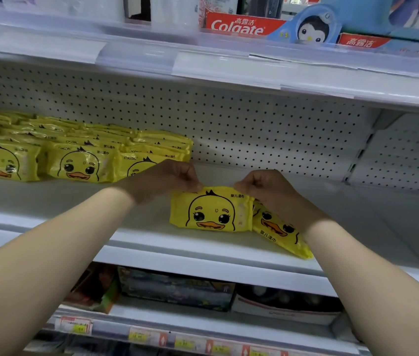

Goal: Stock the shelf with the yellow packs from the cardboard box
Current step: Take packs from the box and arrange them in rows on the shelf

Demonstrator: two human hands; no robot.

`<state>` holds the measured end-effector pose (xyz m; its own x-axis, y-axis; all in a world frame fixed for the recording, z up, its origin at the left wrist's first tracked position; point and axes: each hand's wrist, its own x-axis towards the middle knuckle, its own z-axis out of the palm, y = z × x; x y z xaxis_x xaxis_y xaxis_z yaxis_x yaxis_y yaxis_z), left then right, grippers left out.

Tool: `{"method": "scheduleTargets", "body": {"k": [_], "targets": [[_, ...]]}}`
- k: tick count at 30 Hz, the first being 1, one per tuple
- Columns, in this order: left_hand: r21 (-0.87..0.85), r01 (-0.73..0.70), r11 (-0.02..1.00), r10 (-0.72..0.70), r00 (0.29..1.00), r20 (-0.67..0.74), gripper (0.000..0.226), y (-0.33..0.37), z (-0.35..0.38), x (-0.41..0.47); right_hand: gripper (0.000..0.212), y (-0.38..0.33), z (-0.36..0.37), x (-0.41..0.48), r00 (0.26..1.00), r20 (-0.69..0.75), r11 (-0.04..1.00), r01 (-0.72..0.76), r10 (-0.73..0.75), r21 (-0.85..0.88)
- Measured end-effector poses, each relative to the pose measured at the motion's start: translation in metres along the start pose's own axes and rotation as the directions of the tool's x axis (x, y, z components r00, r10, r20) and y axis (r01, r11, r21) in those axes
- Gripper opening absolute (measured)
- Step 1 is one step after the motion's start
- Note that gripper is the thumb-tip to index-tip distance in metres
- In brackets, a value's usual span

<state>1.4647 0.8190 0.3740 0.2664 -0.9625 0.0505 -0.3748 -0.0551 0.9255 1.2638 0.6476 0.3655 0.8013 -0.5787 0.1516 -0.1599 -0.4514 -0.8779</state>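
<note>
A yellow pack (211, 210) with a duck face stands upright on the white shelf (151, 237). My left hand (169, 179) pinches its top left corner and my right hand (267, 187) pinches its top right corner. A second yellow pack (280, 231) lies tilted on the shelf just right of it, partly under my right wrist. Rows of the same yellow packs (74, 150) stand at the shelf's left. The cardboard box is out of view.
A perforated back panel (254, 129) closes the shelf behind. The upper shelf (229, 70) carries Colgate boxes (239, 25). The lower shelf holds dark boxes (177, 289) with price tags (146, 336) along its edge. Bare shelf extends right of the packs.
</note>
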Motion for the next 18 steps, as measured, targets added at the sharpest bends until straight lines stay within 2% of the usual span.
{"method": "scheduleTargets", "body": {"k": [4,5,9,13,18], "targets": [[0.051,0.074,0.996,-0.071,0.996,-0.057,0.042,0.004,-0.003,0.001,0.014,0.004,0.01,0.004,0.999,-0.033,0.998,0.031,-0.033,-0.054],[0.063,0.082,0.995,-0.078,0.994,-0.075,0.041,0.004,-0.002,0.002,0.015,0.004,0.011,0.004,0.999,-0.034,0.997,0.033,-0.035,-0.063],[0.04,0.058,0.997,-0.053,0.991,-0.126,0.01,0.002,0.002,0.005,0.01,0.002,0.013,0.001,0.998,0.015,0.998,0.062,-0.062,-0.004],[-0.046,0.024,0.999,-0.031,0.991,-0.134,0.01,0.0,0.009,0.002,0.009,0.001,0.021,-0.001,0.996,0.05,0.994,0.073,-0.077,0.085],[-0.062,0.029,0.998,-0.039,0.987,-0.158,0.015,-0.003,0.008,0.0,0.011,-0.002,0.021,-0.001,0.997,0.048,0.991,0.054,-0.061,0.122]]}}
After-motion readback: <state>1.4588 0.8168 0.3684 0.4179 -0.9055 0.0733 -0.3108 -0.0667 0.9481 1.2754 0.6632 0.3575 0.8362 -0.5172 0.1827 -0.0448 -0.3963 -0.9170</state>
